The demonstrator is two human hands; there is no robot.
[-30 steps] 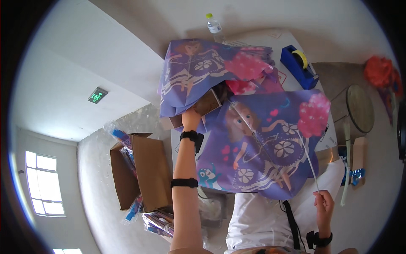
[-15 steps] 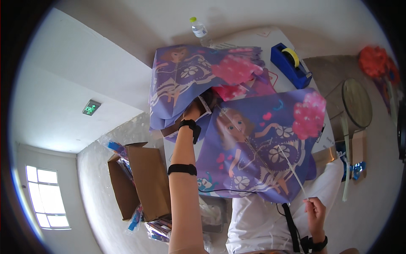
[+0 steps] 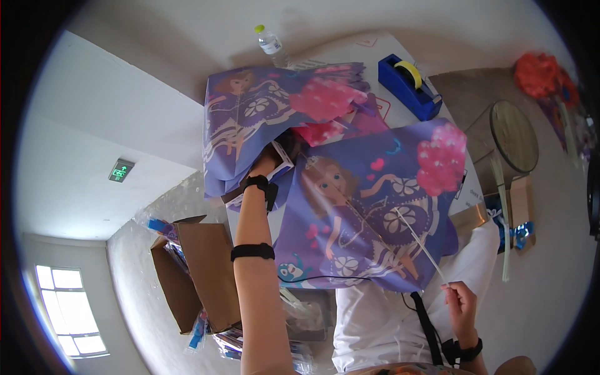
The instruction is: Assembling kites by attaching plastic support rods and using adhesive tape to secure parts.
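Note:
A purple printed sheet with a cartoon figure in a dress lies over the near table edge and my lap. Above it, my right hand pinches one end of a thin white stick, whose other end reaches the sheet's middle. At the left, my left hand reaches beneath a stack of similar printed sheets, beside a small open box with a pale edge. My left fingers are hidden in there, so what they touch does not show.
A blue tape dispenser and a clear bottle stand at the back. On the floor left is an open cardboard box with wrapped items. To the right are a round-topped stool, pale sticks and a carton.
The whole view has shifted, so things appear farther left. My left hand remains under the stack, and my right hand keeps its pinch on the white stick.

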